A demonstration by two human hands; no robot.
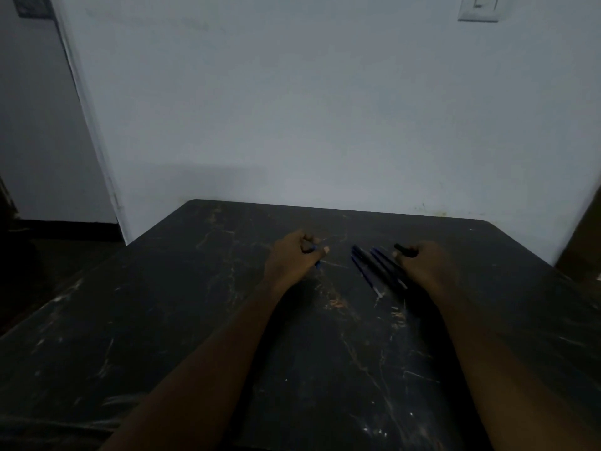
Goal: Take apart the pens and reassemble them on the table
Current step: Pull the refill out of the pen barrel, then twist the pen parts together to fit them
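A few blue pens point(374, 268) lie side by side on the dark table point(162, 320), long axes running from far-left to near-right, pale tips nearest the person. The right hand point(422, 260), just beside them, pinches a short black piece point(401, 248), perhaps a cap. The left hand point(291, 258) curls its fingers round a blue pen part point(317, 262).

Table point(162, 320): dark marble-look top, pale veins, plenty of scuffs, rounded far corners. On it: a cluster of dark blue pens point(374, 268) at roughly 1 o'clock from table centre, lying side by side and close together, each running 11-to-5 o'clock. Looks like three or four, but too dim to count reliably. Pale tips at the 5 o'clock ends.
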